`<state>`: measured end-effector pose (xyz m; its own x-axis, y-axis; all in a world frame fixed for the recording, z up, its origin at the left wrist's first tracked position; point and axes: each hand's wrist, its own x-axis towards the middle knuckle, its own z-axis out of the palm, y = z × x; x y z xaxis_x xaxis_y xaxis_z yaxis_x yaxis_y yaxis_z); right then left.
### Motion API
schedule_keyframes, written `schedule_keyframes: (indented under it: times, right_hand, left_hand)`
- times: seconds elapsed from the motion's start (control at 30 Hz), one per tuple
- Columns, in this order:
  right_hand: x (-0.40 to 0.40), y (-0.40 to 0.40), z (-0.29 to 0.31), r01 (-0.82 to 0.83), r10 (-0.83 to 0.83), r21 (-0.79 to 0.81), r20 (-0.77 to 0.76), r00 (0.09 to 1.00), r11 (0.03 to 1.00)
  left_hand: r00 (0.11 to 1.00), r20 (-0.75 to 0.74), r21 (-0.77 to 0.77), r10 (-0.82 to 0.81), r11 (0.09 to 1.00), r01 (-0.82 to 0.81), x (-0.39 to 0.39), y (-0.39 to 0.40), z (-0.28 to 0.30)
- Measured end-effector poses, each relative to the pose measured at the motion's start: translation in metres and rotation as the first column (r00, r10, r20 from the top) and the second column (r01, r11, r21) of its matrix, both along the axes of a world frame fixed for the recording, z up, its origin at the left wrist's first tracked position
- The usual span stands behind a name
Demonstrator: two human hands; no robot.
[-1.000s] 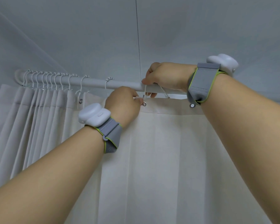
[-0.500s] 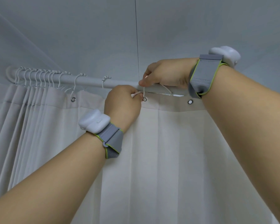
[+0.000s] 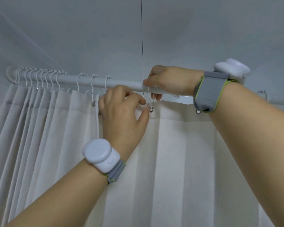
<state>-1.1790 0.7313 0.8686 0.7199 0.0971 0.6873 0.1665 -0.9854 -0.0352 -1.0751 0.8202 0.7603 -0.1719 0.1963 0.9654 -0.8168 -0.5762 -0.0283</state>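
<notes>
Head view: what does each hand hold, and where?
Left hand pinches the curtain hem beside the eyelet; right hand holds the hook top against the rod.

Wrist-worn units, both arms.
Left wrist unit [image 3: 100, 155] and right wrist unit [image 3: 231, 70]: rounded white housings on grey fabric straps with lime-green edging.

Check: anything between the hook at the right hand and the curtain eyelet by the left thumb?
Nothing visible. The hook hangs straight down to the eyelet; the left hand pinches the curtain beside it.
</notes>
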Motion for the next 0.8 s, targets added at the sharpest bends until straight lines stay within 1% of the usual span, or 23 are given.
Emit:
schedule_keyframes:
  times: [0.07,0.13,0.17,0.23,0.3,0.37,0.43,0.47,0.5,0.6,0.8]
  right_hand:
    - [0.0,-0.002,0.0,0.005,-0.005,-0.014,0.016,1.0,1.0]
    - [0.0,-0.003,-0.001,0.023,-0.022,-0.04,0.037,0.999,0.999]
    - [0.001,-0.003,-0.002,0.024,-0.021,-0.068,0.046,0.999,0.997]
    - [0.0,-0.004,-0.003,0.026,-0.019,-0.128,0.055,0.998,0.991]
    - [-0.001,-0.005,-0.004,0.043,-0.035,-0.153,0.05,0.998,0.987]
    - [-0.003,-0.006,-0.005,0.083,-0.073,-0.184,0.061,0.995,0.979]
    - [-0.002,-0.006,-0.005,0.167,-0.145,-0.235,0.107,0.984,0.958]
    - [0.0,-0.006,-0.005,0.215,-0.184,-0.251,0.141,0.973,0.944]
    - [0.002,-0.005,-0.006,0.25,-0.212,-0.257,0.167,0.963,0.933]
    - [0.007,-0.003,-0.005,0.262,-0.227,-0.238,0.165,0.96,0.935]
    - [0.004,-0.006,0.001,0.151,-0.13,-0.206,0.111,0.985,0.967]
  left_hand:
    - [1.0,0.023,0.022,-0.001,1.0,0.0,-0.005,-0.002,0.001]
    - [0.997,-0.069,0.095,-0.042,0.994,0.049,-0.009,-0.004,0.007]
    - [0.988,-0.137,0.118,-0.077,0.989,0.093,-0.01,-0.007,0.009]
    - [0.947,-0.223,0.091,-0.231,0.962,0.256,-0.011,-0.012,0.013]
    - [0.853,-0.292,-0.008,-0.433,0.893,0.45,-0.011,-0.018,0.013]
    - [0.697,-0.369,-0.126,-0.614,0.777,0.617,-0.01,-0.022,0.012]
    - [0.547,-0.398,-0.233,-0.736,0.658,0.716,-0.008,-0.025,0.012]
    - [0.505,-0.399,-0.265,-0.765,0.624,0.736,-0.008,-0.025,0.011]
    - [0.483,-0.398,-0.282,-0.78,0.605,0.744,-0.008,-0.025,0.011]
    - [0.47,-0.402,-0.293,-0.786,0.597,0.747,-0.007,-0.022,0.009]
    - [0.505,-0.39,-0.235,-0.77,0.614,0.754,-0.006,-0.021,0.009]
